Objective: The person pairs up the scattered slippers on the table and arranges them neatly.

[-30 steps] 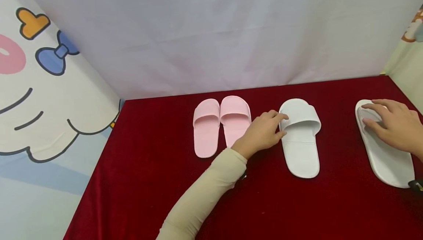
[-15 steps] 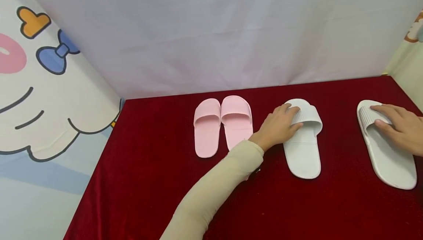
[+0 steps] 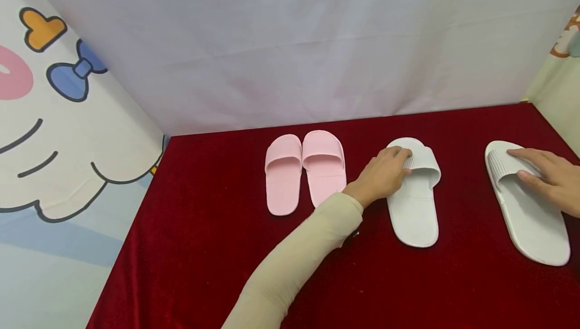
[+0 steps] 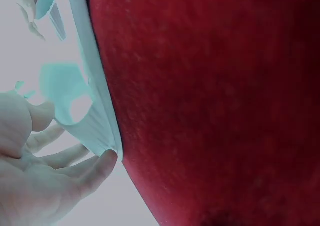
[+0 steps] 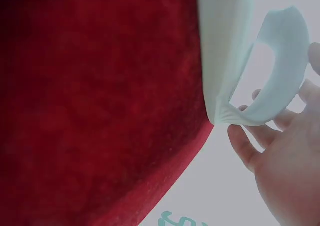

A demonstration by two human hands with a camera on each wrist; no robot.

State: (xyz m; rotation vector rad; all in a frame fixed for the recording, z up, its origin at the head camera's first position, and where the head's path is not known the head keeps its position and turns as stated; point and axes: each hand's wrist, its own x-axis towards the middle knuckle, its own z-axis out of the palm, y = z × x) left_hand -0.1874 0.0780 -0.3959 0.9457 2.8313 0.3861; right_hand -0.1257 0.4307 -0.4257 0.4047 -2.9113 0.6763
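Here each hand grips a white slipper's strap: left hand (image 3: 379, 177) on the mid-bench slipper (image 3: 413, 203), right hand (image 3: 550, 180) on the right-edge slipper (image 3: 527, 208). Pairing seems underway; next, bring both together.

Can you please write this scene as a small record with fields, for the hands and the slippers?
left hand: left hand grips the strap of the middle white slipper
right hand: right hand holds the strap of the right white slipper
pink slippers: pink slippers lie side by side, untouched, left of the white ones
surface: red cloth
backdrop: white sheet
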